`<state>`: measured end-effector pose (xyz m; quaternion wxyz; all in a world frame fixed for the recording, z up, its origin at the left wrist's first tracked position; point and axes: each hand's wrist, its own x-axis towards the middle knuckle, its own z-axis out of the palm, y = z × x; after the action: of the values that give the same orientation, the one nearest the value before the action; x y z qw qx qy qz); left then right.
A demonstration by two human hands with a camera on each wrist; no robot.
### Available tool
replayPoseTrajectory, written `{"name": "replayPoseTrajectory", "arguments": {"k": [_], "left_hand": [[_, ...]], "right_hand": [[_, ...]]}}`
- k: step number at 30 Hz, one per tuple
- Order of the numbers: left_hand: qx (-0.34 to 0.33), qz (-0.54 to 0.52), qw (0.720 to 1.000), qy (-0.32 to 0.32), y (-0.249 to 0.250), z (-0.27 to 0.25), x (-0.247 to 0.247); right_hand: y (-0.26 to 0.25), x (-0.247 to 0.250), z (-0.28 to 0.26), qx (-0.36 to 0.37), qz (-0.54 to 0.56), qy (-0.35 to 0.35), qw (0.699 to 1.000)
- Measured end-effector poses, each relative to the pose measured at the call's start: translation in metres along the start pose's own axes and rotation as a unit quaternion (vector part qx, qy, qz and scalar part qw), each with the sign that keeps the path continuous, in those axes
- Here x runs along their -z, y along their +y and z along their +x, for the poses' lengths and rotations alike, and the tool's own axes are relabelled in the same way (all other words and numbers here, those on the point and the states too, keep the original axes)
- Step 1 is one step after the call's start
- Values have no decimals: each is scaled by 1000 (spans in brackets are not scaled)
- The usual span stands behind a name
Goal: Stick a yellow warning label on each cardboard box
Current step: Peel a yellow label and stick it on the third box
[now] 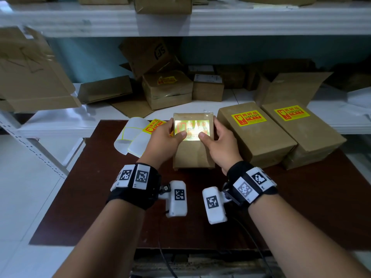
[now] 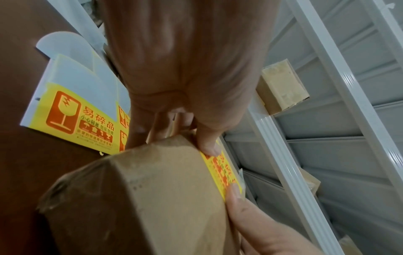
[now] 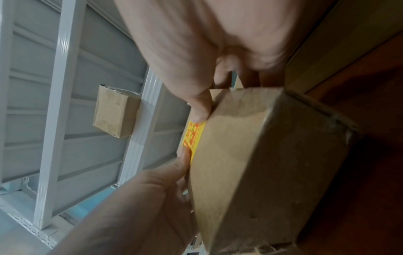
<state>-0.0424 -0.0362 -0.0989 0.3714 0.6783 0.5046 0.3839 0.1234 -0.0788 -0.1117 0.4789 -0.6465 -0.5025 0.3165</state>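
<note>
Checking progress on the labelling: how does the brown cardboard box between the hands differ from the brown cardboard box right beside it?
The held box is gripped by the left hand and right hand, thumbs pressing its yellow label; the neighbouring box lies untouched. The held box's label glares; the neighbour's label reads clearly. Both rest on the dark brown table.

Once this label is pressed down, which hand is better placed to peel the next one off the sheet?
Probably the left hand. The label sheet lies just to its left on the table, beside the box. The right hand sits on the far side, next to the labelled boxes, and would have to cross over.
</note>
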Motion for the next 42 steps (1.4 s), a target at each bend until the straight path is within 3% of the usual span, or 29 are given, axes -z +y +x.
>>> {"name": "replayPoseTrajectory", "arguments": {"k": [6, 8, 11, 15, 22, 26, 30, 42], "left_hand": [[42, -27, 999, -5, 3, 1, 2], [53, -45, 997, 36, 8, 1, 1], [57, 6, 991, 121, 10, 1, -1], [47, 34, 985, 163, 9, -2, -1], [3, 53, 990, 132, 10, -3, -3], [-36, 65, 990, 122, 15, -7, -3], [-32, 33, 993, 112, 19, -9, -3], [1, 79, 994, 70, 24, -14, -11]], "right_hand": [[4, 0, 5, -7, -1, -16, 1000], [0, 0, 4, -9, 0, -13, 1000], [-6, 1, 2, -8, 19, 8, 1000], [-12, -2, -3, 17, 1, 17, 1000], [-14, 3, 1, 13, -88, 58, 994], [-12, 5, 5, -7, -79, 93, 993], [-11, 6, 2, 5, -84, 123, 989], [-14, 9, 1, 5, -67, 80, 995]]}}
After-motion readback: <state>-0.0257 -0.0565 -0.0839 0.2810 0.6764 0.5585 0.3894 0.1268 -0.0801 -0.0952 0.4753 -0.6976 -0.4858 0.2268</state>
